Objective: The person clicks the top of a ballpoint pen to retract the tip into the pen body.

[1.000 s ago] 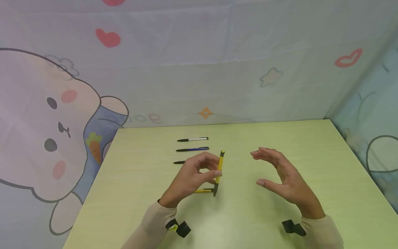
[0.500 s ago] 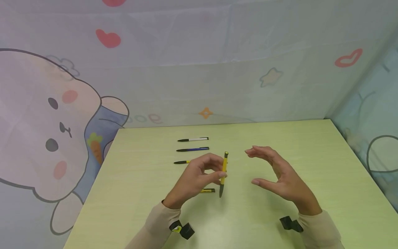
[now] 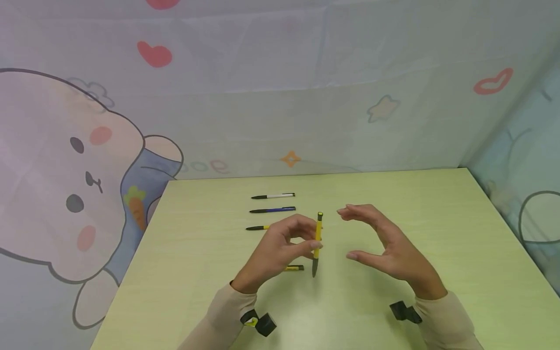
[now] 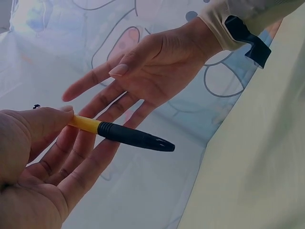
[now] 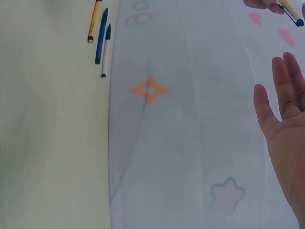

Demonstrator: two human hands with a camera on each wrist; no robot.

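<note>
I saw the right hand [image 3: 395, 253], empty with its thumb and fingers parted, drift toward the left hand [image 3: 275, 253] — which pinched the yellow ballpoint pen [image 3: 318, 231] above the table [image 3: 393, 187], well short of its far edge — putting the pen, I judged, within easier reach.

left sleeve [image 3: 216, 318] was long and plain beige, right sleeve [image 3: 448, 323] matched, black boxy block [image 3: 265, 324] sat at left cuff [image 3: 242, 296], yellow-green patch [image 3: 251, 322] showed just beside it, black angular piece [image 3: 399, 310] jutted from right cuff [image 3: 430, 303]
</note>
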